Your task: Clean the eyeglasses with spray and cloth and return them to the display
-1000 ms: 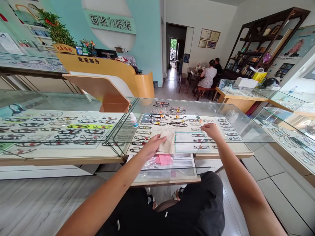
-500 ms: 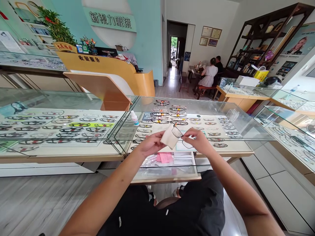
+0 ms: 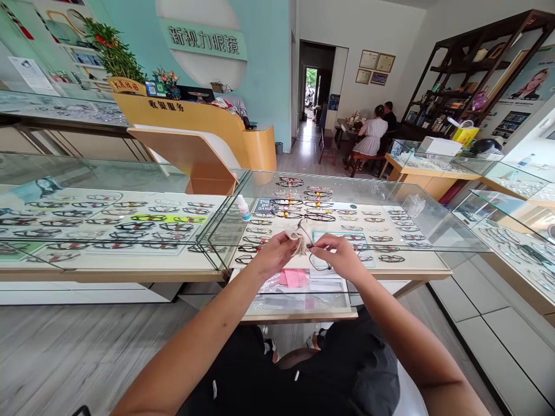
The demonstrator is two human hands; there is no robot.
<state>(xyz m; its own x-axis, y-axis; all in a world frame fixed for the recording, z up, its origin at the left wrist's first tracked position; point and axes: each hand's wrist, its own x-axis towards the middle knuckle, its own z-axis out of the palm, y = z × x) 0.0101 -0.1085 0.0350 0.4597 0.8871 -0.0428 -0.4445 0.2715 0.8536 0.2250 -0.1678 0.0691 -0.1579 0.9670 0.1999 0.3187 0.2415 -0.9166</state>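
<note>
A pale cleaning cloth [image 3: 302,244] is bunched in my left hand [image 3: 278,249], its fingers closed round it. The cloth wraps over one lens of a pair of dark-rimmed eyeglasses [image 3: 319,264]. My right hand [image 3: 337,254] pinches the frame near its middle, and the other lens hangs below the fingers. Both hands are close together above the glass display case [image 3: 377,190]. Under them an open drawer [image 3: 299,318] holds a pink cloth [image 3: 293,278] and clear plastic bags. Part of the glasses is hidden by cloth and fingers.
A small white spray bottle [image 3: 243,208] stands on the glass, left of my hands. Several spectacle frames [image 3: 289,182] are on the case top at the back, with more inside. A tilted brown stand [image 3: 208,173] is at the far left. Two people [image 3: 373,136] sit in the background.
My left hand has folded the cloth over one lens, which was bare before. My right hand has come a little nearer and lower with the glasses. The view has shifted slightly.
</note>
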